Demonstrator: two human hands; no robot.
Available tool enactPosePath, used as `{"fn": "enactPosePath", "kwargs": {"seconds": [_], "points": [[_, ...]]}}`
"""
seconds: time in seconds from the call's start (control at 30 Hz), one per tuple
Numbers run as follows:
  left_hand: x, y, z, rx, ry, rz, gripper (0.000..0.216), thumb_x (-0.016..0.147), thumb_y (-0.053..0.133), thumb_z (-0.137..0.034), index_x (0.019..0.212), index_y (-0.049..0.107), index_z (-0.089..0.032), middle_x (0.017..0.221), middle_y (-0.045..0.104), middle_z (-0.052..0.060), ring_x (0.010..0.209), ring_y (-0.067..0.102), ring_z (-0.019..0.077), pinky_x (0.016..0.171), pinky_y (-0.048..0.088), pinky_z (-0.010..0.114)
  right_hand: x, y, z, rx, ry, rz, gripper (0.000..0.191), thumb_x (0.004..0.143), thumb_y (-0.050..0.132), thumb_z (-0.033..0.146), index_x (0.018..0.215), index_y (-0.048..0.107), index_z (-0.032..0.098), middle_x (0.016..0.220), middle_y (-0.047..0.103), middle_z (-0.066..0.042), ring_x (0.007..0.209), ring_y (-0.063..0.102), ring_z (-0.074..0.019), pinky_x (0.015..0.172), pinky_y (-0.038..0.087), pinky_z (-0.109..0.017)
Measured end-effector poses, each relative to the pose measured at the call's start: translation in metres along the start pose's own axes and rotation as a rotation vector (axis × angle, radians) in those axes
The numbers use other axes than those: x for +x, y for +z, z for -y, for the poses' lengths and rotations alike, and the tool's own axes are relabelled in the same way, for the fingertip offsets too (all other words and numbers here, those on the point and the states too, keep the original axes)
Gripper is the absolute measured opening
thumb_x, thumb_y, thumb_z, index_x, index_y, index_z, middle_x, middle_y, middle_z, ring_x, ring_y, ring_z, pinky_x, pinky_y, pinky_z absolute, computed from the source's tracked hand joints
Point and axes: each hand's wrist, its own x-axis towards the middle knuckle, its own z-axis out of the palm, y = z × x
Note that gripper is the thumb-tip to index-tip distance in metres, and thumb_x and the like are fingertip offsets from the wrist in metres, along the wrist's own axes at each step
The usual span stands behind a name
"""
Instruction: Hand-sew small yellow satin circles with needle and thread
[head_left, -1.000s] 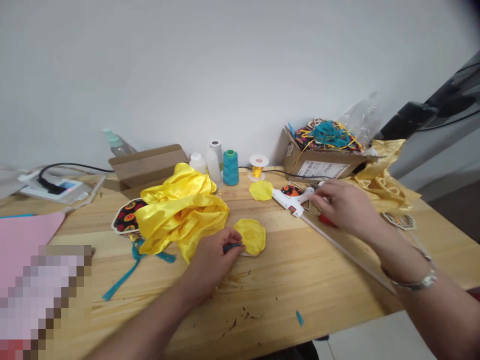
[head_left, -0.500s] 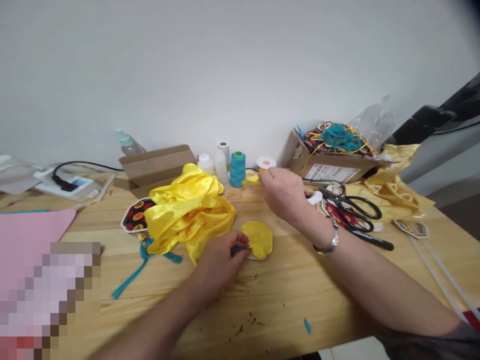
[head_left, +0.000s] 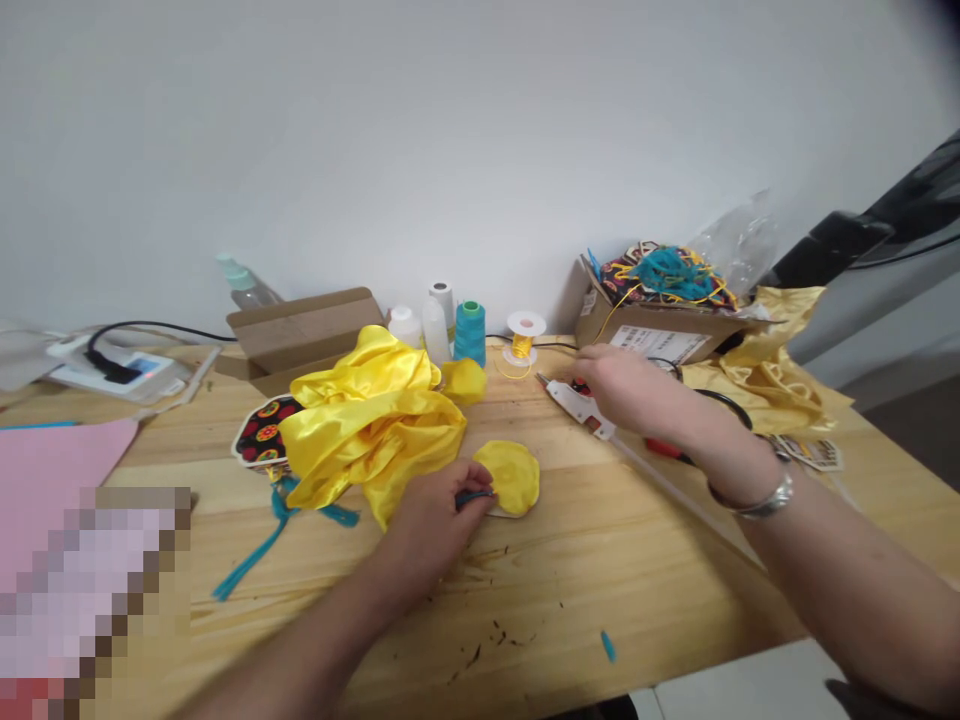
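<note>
My left hand (head_left: 431,515) rests on the wooden table (head_left: 600,560) with its fingers pinched on a dark teal cord end at the edge of a round yellow fabric-covered disc (head_left: 510,476). My right hand (head_left: 626,390) is closed round the handle of a white glue gun (head_left: 576,405) lying on the table, nozzle pointing left. A second small yellow fabric piece (head_left: 465,379) lies beside the heap of yellow satin (head_left: 367,420).
Thread spools (head_left: 470,333), white bottles and a gold wire reel (head_left: 522,335) stand at the back. A cardboard box (head_left: 652,325) of scraps sits right, gold cloth (head_left: 772,375) beside it. A patterned disc (head_left: 259,437), teal cord (head_left: 255,550), pink sheet (head_left: 52,470) and power strip (head_left: 112,370) lie left.
My right hand moved the small yellow piece left to the satin heap, then went back right and closed on the glue gun. My left hand stayed on the disc.
</note>
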Motion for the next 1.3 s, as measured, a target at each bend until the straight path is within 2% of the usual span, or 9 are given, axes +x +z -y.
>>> {"fn": "enactPosePath", "kwargs": {"seconds": [0.1,0.23,0.47,0.6,0.8,1.0,1.07,1.17,1.3], "points": [[0.001,0.000,0.000,-0.016,0.006,-0.007,0.010,0.076,0.058,-0.024,0.085,0.062,-0.019,0.085,0.071,0.002,0.081,0.066,0.0192,0.073,0.048,0.030,-0.014,0.012,-0.021,0.065,-0.074,0.040,0.031,0.079,0.048,0.007,0.105,0.064,0.013,0.104,0.060,-0.013,0.095,0.054,-0.0229,0.079,0.043,-0.030],[0.001,0.000,0.000,-0.017,-0.005,-0.004,0.009,0.076,0.058,-0.024,0.083,0.061,-0.020,0.083,0.071,0.001,0.080,0.066,0.0190,0.072,0.048,0.030,-0.019,0.030,-0.028,0.059,-0.109,0.049,0.032,0.082,0.043,0.004,0.106,0.063,0.012,0.109,0.060,-0.014,0.105,0.049,-0.0250,0.090,0.040,-0.036],[-0.001,0.001,-0.001,-0.017,-0.013,-0.014,0.011,0.076,0.059,-0.025,0.085,0.061,-0.020,0.085,0.071,0.002,0.082,0.066,0.0193,0.074,0.048,0.031,-0.022,0.042,-0.033,0.100,-0.144,0.006,0.029,0.085,0.042,0.006,0.102,0.064,0.013,0.107,0.060,-0.013,0.099,0.052,-0.0233,0.088,0.043,-0.036],[0.000,0.001,0.000,-0.016,-0.010,-0.013,0.011,0.075,0.059,-0.025,0.084,0.061,-0.020,0.085,0.071,0.002,0.081,0.066,0.0195,0.074,0.048,0.031,-0.034,0.029,-0.035,0.174,-0.186,-0.027,0.029,0.085,0.044,0.011,0.107,0.063,0.014,0.112,0.059,-0.013,0.104,0.053,-0.0236,0.091,0.043,-0.037],[0.000,0.001,0.000,-0.002,0.013,-0.027,0.011,0.076,0.059,-0.028,0.083,0.062,-0.021,0.083,0.072,0.001,0.080,0.067,0.0202,0.072,0.049,0.031,-0.051,-0.005,-0.040,0.500,-0.211,-0.085,0.027,0.080,0.056,0.020,0.106,0.061,0.020,0.116,0.058,-0.009,0.105,0.054,-0.0218,0.089,0.044,-0.033],[0.000,0.001,-0.001,0.006,0.033,-0.037,0.010,0.076,0.058,-0.026,0.083,0.062,-0.021,0.083,0.072,0.002,0.081,0.067,0.0206,0.072,0.049,0.031,-0.057,-0.029,-0.043,0.999,0.015,-0.146,0.021,0.076,0.065,0.029,0.095,0.062,0.019,0.087,0.062,-0.004,0.076,0.058,-0.0153,0.068,0.048,-0.027],[0.000,0.001,0.000,0.001,0.039,-0.042,0.010,0.075,0.058,-0.027,0.083,0.062,-0.021,0.083,0.072,0.002,0.080,0.067,0.0207,0.072,0.050,0.032,-0.058,-0.032,-0.044,1.133,0.108,-0.233,0.027,0.070,0.072,0.030,0.094,0.064,0.020,0.085,0.064,-0.003,0.073,0.060,-0.0152,0.066,0.049,-0.028],[0.000,0.001,0.000,0.003,0.040,-0.047,0.011,0.075,0.059,-0.027,0.083,0.063,-0.021,0.083,0.072,0.001,0.080,0.068,0.0206,0.072,0.050,0.032,-0.056,-0.036,-0.046,1.233,0.205,-0.470,0.033,0.065,0.075,0.031,0.094,0.065,0.020,0.104,0.065,-0.009,0.088,0.062,-0.0201,0.071,0.049,-0.032],[-0.001,0.001,-0.001,0.005,0.034,-0.048,0.011,0.075,0.059,-0.025,0.084,0.063,-0.020,0.083,0.072,0.001,0.080,0.068,0.0201,0.073,0.050,0.031,-0.055,-0.044,-0.047,1.289,0.228,-0.694,0.026,0.082,0.052,0.029,0.103,0.065,0.022,0.128,0.055,-0.008,0.109,0.056,-0.0196,0.071,0.046,-0.032]]}}
